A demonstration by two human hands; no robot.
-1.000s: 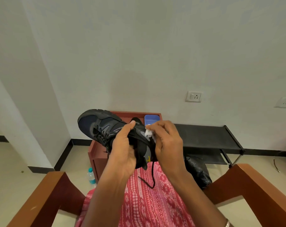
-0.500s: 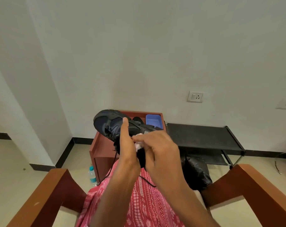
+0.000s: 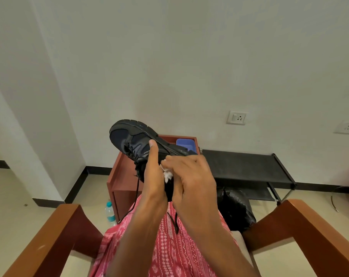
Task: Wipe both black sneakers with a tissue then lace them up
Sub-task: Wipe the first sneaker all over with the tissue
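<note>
White wall ahead with a socket [image 3: 237, 117] on it, and below that a red-brown cabinet [image 3: 119, 176] carrying a blue tray [image 3: 185, 143]. A low black rack [image 3: 245, 166] stands just beside the cabinet, and a black bag [image 3: 235, 210] sits on the floor in front of the rack. A bottle [image 3: 110, 212] stands on the floor at the cabinet's near left corner.

Up in the air over the lap is the sneaker [image 3: 129, 136], tipped on its side, toe pointing up and away to the left, sole turned toward the wall. The left hand [image 3: 153, 176] grips it from underneath, thumb stretched straight up along the side; the other fingers are hidden behind the shoe. The right hand [image 3: 191, 176] curls its fingers around a crumpled tissue [image 3: 167, 175], pinching it against the heel end, right next to the left thumb. A loose lace [image 3: 136, 192] dangles down onto the red patterned cloth [image 3: 175, 256] across the knees. Wooden armrests [image 3: 49, 236] frame both sides.
</note>
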